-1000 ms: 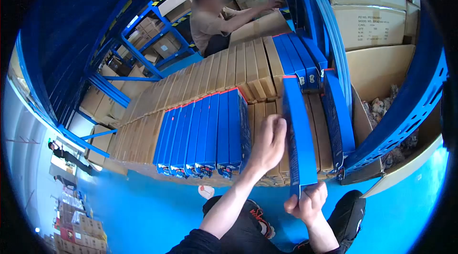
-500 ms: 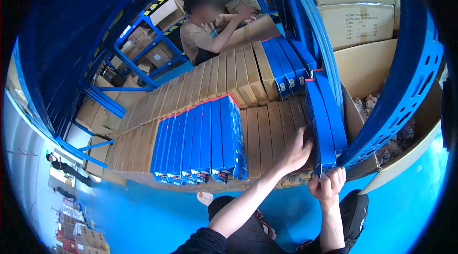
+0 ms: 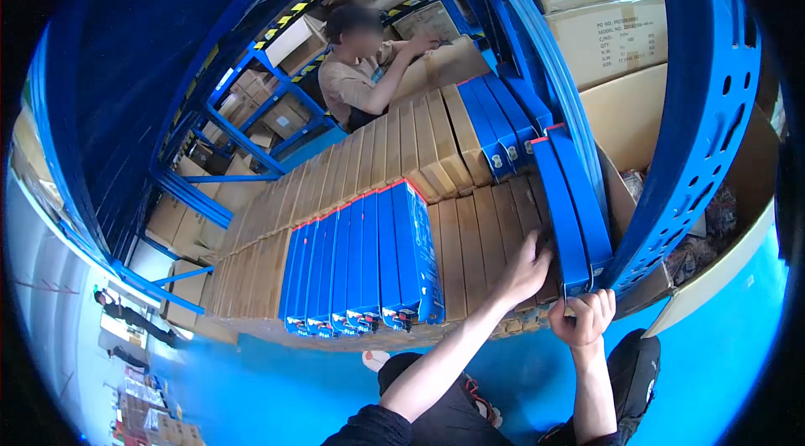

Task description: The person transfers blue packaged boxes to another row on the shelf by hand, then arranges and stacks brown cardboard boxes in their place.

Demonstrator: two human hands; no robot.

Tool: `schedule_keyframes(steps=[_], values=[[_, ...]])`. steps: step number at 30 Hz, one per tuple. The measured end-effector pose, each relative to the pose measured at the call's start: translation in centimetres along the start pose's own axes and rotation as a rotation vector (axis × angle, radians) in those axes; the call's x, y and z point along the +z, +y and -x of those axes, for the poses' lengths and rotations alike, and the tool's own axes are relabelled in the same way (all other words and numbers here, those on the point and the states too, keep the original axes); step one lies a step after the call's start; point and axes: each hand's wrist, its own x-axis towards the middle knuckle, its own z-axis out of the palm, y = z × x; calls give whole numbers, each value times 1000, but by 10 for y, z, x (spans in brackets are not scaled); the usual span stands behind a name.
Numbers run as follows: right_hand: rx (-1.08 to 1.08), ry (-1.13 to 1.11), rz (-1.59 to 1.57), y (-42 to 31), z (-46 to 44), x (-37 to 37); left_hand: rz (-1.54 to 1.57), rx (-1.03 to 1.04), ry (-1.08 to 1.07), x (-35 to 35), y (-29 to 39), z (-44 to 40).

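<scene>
Two tall blue cardboard boxes (image 3: 560, 213) stand side by side at the right end of the front row, against the rack post. My right hand (image 3: 584, 317) grips the lower near end of the left one, its fingers curled closed. My left hand (image 3: 524, 268) is closed at the left side of that same box, fingertips partly hidden in shadow. Plain brown boxes (image 3: 475, 236) stand upright just left of my left hand. Further left is a group of several blue boxes (image 3: 362, 257) with red top edges.
A blue perforated rack post (image 3: 700, 136) rises at the right, beside an open carton (image 3: 742, 266) of wrapped items. Printed cartons (image 3: 608, 31) are stacked behind it. Across the shelf a person (image 3: 359, 69) handles a brown carton (image 3: 444, 63). More brown boxes (image 3: 369, 144) form the back row.
The view has shifted slightly, so the shelf appears a little lower and further right. Both my hands remain at the blue box. The person opposite has moved their hands a little.
</scene>
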Motion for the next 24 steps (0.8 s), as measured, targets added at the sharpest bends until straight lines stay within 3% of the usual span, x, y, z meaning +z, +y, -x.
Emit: schedule_keyframes(steps=[8,14,24], values=[[15,38,-18,3,5,1,-23,-103,-31,-3,14,0],[17,64,-37,4,6,3,-121,-181,113,4,7,4],[27,58,38,1,4,6,-14,-137,44,0,5,6]])
